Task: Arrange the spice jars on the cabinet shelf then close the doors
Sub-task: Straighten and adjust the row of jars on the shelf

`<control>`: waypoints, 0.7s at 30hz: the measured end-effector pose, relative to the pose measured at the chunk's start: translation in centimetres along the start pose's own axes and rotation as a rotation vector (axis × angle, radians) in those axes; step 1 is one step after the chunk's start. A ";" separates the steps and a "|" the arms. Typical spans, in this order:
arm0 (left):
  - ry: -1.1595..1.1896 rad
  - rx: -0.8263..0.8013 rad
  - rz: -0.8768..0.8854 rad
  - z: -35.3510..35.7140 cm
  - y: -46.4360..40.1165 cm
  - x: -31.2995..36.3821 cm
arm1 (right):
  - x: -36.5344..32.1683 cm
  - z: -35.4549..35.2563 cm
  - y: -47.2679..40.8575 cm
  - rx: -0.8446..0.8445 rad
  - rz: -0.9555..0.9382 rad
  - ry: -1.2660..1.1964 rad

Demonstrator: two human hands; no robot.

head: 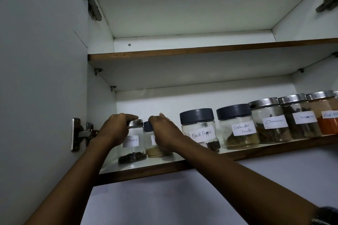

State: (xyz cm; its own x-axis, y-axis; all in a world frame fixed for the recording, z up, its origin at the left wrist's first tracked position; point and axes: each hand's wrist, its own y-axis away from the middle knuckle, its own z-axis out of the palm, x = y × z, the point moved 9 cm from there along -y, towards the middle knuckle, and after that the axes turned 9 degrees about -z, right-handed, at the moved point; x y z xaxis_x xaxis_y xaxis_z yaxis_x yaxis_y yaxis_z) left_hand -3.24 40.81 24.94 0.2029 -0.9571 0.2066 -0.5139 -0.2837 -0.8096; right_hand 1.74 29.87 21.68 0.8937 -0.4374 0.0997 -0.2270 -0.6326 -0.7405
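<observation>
1. Arranging is the step in hand: both hands are up at the left end of the lower white cabinet shelf with a brown front edge [164, 167], each on a jar, and the doors are open.
2. The left hand [114, 129] wraps the upper part of the clear glass jar with a steel lid, labelled "Cloves" [132, 149]; its fingers [128, 116] curl over the lid, clenched on it.
3. The right hand [165, 134] covers the small clear jar with a dark lid and pale powder [155, 150], fingers closed around its front, hiding the label.
4. These two jars stand touching, at the shelf's far left; the clear dark-lidded "Black Pepper" jar [200, 129] is just beside the right hand, with the rest of the row running rightward.
5. Next, I judge, both jars need nudging into line with the row, labels forward, before the grey left door [40, 78] is swung shut.
</observation>
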 end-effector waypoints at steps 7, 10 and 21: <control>-0.100 -0.048 0.003 2.8 -2.0 -1.0 | 1.2 2.7 -2.5 -0.073 0.033 0.025; -0.147 -0.085 -0.004 3.7 -2.7 -1.5 | 1.7 3.4 -3.5 -0.118 0.055 0.010; -0.264 -0.180 -0.026 7.0 -5.1 -3.5 | 2.5 5.8 -5.5 -0.187 0.070 0.045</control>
State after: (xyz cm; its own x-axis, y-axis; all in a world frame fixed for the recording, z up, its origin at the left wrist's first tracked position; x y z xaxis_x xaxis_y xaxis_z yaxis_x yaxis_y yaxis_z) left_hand 4.44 46.01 24.49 0.4147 -0.9082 0.0573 -0.6401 -0.3359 -0.6910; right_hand 7.49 35.94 22.16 0.8558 -0.5103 0.0850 -0.3599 -0.7052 -0.6109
